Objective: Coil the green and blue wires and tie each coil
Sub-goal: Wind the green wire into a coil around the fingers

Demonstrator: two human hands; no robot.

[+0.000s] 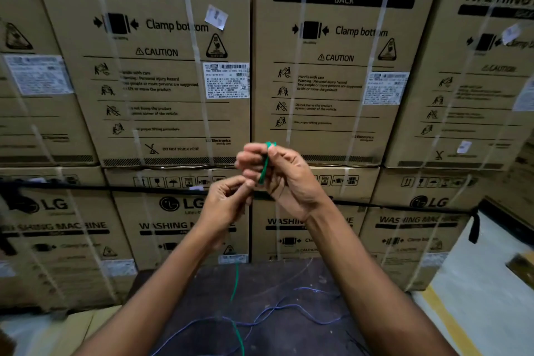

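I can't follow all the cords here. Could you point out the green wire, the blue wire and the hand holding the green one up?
green wire [265, 166], head view, the folded length in the fingers.
blue wire [271, 311], head view, a loose loop on the dark table.
right hand [281, 172], head view, the palm.

Wall of stacked cardboard cartons [161, 66] seen ahead, printed "WASHING MACHINE BACK" and bound with clear straps [190, 23]. White labels [226, 80] are stuck on. Black cord [86, 188] strung across lower row. Dark tabletop [289, 283] below; pale floor [476, 298] at right. Light dim.

Both hands [260, 179] pinch green wire [264, 166]; blue wire [277, 309] on table [303, 277].
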